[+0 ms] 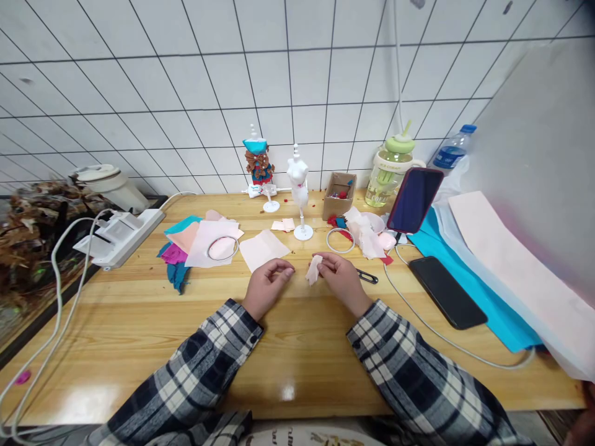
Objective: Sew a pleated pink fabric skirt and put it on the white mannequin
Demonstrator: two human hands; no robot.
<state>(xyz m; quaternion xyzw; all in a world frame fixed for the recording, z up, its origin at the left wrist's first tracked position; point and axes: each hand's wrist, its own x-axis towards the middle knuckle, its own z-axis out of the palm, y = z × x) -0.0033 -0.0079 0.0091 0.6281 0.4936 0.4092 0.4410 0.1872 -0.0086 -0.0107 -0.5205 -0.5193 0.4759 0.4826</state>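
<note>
My right hand [341, 279] pinches a small gathered piece of pale pink paper [314, 270] above the wooden table. Just left of it, my left hand [268, 286] has its fingers curled and pressed together; whether anything small is between them is hidden. Behind my left hand lies a flat pale pink sheet [264, 249]. A bare white mannequin [297, 179] stands upright on a round base beyond my hands. To its left is a second mannequin [259, 162] dressed in blue, brown and red. Small pink pieces [283, 225] lie between them.
Colored sheets and a ring [223, 248] lie at left, near a power strip [125, 238]. On the right are another ring [340, 241], crumpled paper [365, 232], a small box [339, 197], a drink jug [390, 173], a phone on a stand [415, 199] and a flat phone [447, 292].
</note>
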